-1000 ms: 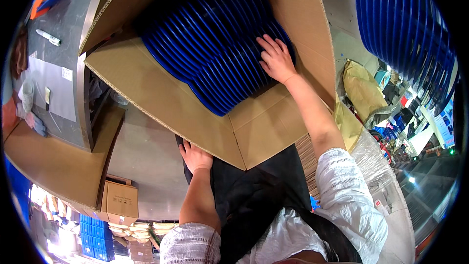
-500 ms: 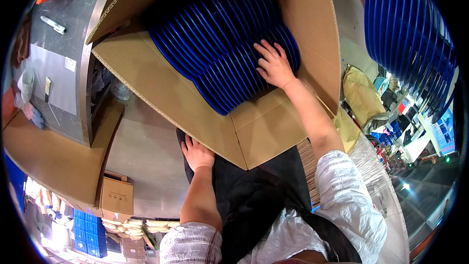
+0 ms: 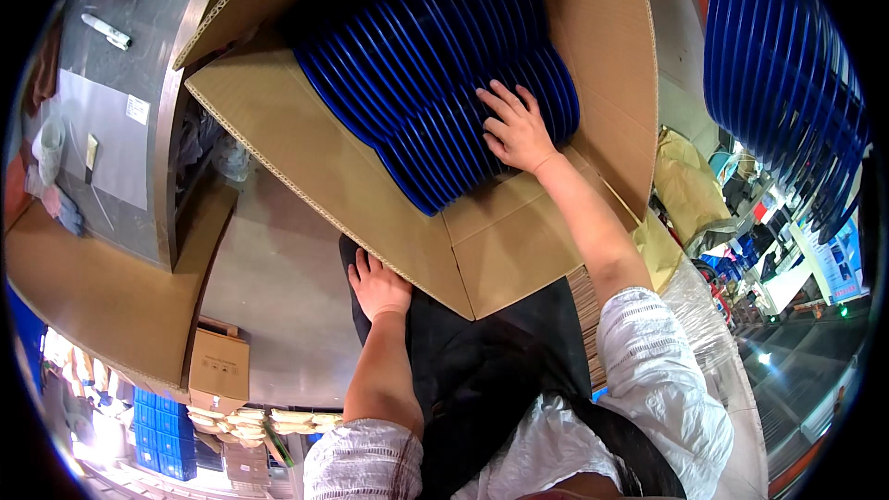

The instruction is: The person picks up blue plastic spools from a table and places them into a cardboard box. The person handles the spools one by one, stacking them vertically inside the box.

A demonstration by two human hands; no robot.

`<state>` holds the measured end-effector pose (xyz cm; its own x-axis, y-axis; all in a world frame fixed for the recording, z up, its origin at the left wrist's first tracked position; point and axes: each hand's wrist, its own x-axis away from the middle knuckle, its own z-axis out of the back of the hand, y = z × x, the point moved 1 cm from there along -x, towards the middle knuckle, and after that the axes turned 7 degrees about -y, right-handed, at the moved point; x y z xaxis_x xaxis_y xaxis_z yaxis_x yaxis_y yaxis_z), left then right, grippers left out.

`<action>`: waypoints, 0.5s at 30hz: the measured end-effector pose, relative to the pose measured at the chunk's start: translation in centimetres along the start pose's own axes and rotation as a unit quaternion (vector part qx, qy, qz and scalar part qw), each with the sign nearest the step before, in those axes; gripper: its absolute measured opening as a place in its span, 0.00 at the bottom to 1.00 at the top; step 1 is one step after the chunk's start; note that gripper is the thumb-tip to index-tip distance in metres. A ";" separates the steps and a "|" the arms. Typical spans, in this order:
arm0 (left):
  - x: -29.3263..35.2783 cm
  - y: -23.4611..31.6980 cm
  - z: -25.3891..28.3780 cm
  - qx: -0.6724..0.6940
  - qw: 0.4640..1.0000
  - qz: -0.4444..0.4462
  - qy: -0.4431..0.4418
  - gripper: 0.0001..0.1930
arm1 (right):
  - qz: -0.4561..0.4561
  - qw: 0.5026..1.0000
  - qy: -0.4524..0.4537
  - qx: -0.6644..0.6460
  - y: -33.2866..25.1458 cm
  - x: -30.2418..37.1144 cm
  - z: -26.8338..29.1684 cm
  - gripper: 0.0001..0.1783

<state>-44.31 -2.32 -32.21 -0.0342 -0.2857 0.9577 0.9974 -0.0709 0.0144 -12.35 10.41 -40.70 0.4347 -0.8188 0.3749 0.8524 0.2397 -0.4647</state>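
An upright cardboard box [image 3: 519, 259] with its flaps raised stands in front of me. Inside it, a row of blue rounded pieces [image 3: 435, 120], like nested plastic trays or lids, is packed on edge. My right hand [image 3: 519, 130] rests on the near right edges of these pieces, fingers spread and open. Below the box's left flap, my left hand [image 3: 380, 289] lies with fingers spread against the black cloth over my leg, touching or close to the flap's edge. Neither hand grips anything. The depths of the box are dark.
At the left a grey metal table [image 3: 120, 148] holds a white marker [image 3: 106, 31]. A second stack of blue pieces [image 3: 773, 65] stands at the upper right, near a brown paper sack [image 3: 687, 181]. A small closed carton [image 3: 219, 366] sits on the floor at the lower left.
The view has shifted slightly, so the box and blue pieces appear a little further right. Both hands keep nearly the same places and poses.
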 end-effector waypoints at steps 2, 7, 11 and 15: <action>0.0 0.0 0.0 0.001 1.000 0.000 0.007 0.29 | -0.005 1.000 -0.012 -0.003 -0.5 -0.4 0.0 0.06; -0.1 0.0 -0.4 -0.003 1.000 -0.005 0.026 0.28 | 0.041 0.999 0.001 0.016 -0.8 -0.6 -1.0 0.06; -0.1 0.0 -0.4 0.001 1.000 -0.003 0.031 0.28 | 0.064 0.998 -0.010 0.004 -1.0 -0.9 -1.3 0.06; -0.1 -0.1 -0.4 0.008 1.000 -0.002 0.025 0.28 | 0.033 0.999 -0.020 -0.006 -1.9 -1.3 -0.7 0.06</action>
<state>-44.44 -2.65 -32.37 -0.0403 -0.3336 0.9419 0.9981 -0.0573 0.0225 -14.72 10.69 -40.84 0.5008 -0.7799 0.3754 0.8185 0.2856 -0.4985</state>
